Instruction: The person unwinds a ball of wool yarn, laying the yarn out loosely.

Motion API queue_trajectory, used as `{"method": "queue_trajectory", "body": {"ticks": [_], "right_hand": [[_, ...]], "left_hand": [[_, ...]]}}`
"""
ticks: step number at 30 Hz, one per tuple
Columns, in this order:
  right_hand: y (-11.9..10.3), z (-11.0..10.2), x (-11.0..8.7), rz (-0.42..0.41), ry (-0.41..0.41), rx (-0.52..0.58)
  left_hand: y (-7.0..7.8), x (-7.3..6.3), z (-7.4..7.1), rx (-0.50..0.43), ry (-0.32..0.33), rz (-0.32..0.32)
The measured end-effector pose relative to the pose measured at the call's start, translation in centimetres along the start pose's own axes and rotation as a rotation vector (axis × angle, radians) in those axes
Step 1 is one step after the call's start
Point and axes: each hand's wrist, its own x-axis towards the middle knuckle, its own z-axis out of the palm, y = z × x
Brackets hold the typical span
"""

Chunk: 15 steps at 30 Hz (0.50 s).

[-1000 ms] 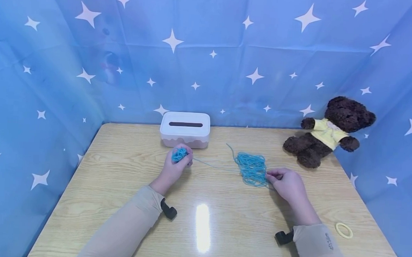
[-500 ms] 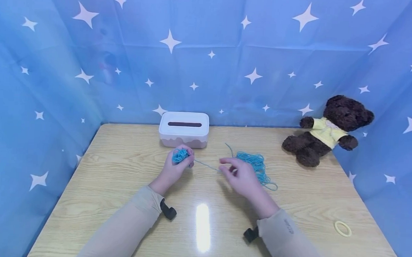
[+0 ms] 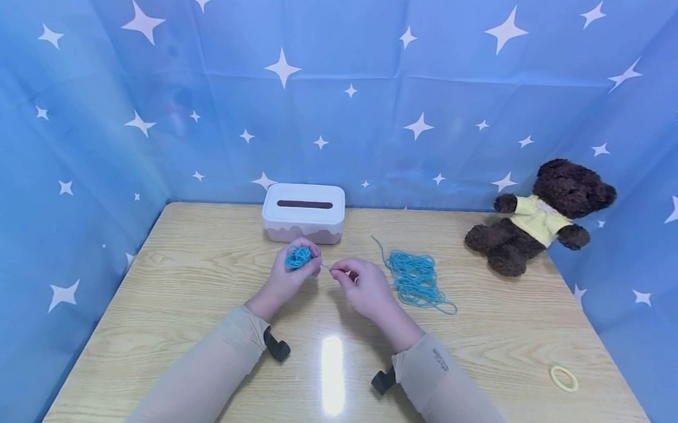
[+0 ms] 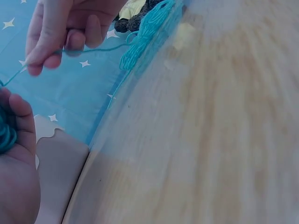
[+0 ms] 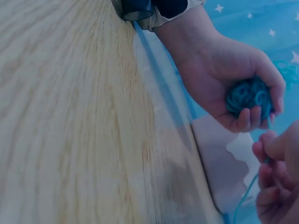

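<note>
In the head view my left hand (image 3: 292,274) holds a small ball of blue yarn (image 3: 298,258) in its palm, just in front of the tissue box. The right wrist view shows the fingers curled round this wound ball (image 5: 250,97). Close by on the right, my right hand (image 3: 366,290) pinches the strand between thumb and forefinger, a short way from the ball. From there the strand (image 4: 105,49) runs on to a loose, flattened pile of the same yarn (image 3: 415,278) on the table, as the left wrist view shows. One loose tail curls up at the pile's far left.
Behind my left hand stands a white and mauve tissue box (image 3: 303,217). A dark brown teddy bear (image 3: 537,223) in a yellow shirt leans at the back right. Near the right edge of the wooden table (image 3: 201,249) lies a pale yellow ring (image 3: 563,378). A starry blue curtain (image 3: 342,129) encloses the table.
My right hand has moved left from the yarn pile to beside the ball and now pinches the strand there. My left hand has stayed nearly in place, holding the ball.
</note>
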Motion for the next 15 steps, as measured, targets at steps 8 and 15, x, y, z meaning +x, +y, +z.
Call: {"method": "queue_trajectory", "body": {"ticks": [8, 15], "right_hand": [[2.1, -2.4, -1.2, -0.016, 0.132, 0.030], [4.6, -5.5, -2.9, 0.016, 0.234, 0.031]], "left_hand": [[-0.2, 0.0, -0.3, 0.017, 0.035, 0.023], [-0.2, 0.0, -0.5, -0.002, 0.079, 0.029]]}}
